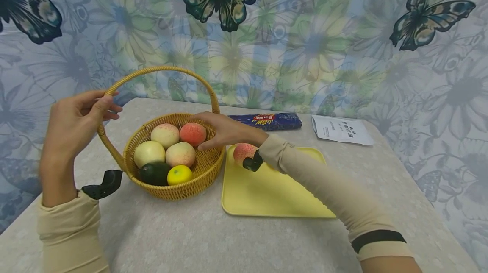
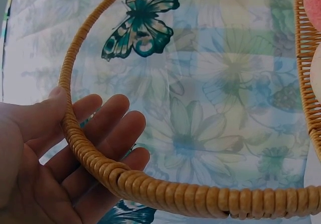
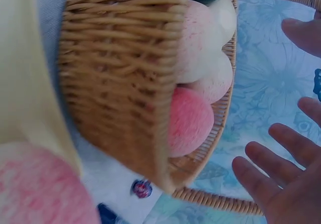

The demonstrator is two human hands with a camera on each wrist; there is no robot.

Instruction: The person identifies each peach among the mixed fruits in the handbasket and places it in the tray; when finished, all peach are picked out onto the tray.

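A woven basket (image 1: 206, 182) with an arched handle (image 1: 164, 68) stands left of centre. My left hand (image 1: 72, 124) pinches the left side of the handle, thumb in front and fingers behind it in the left wrist view. Over the basket's right rim reaches my right hand (image 1: 228, 131), fingers spread and empty in the right wrist view. Closest to its fingertips lies a red peach (image 1: 192, 134). Pale peaches (image 1: 180, 154), a pale yellow round fruit (image 1: 149, 154), a dark green avocado (image 1: 154, 174) and a lemon (image 1: 180, 175) fill the basket's middle.
To the right of the basket is a yellow tray (image 1: 274, 196) bearing a pink peach (image 1: 242, 153), partly covered by the right wrist camera. A blue Barilla box (image 1: 282, 121) and a white printed packet (image 1: 342, 130) lie at the back, near the patterned curtain.
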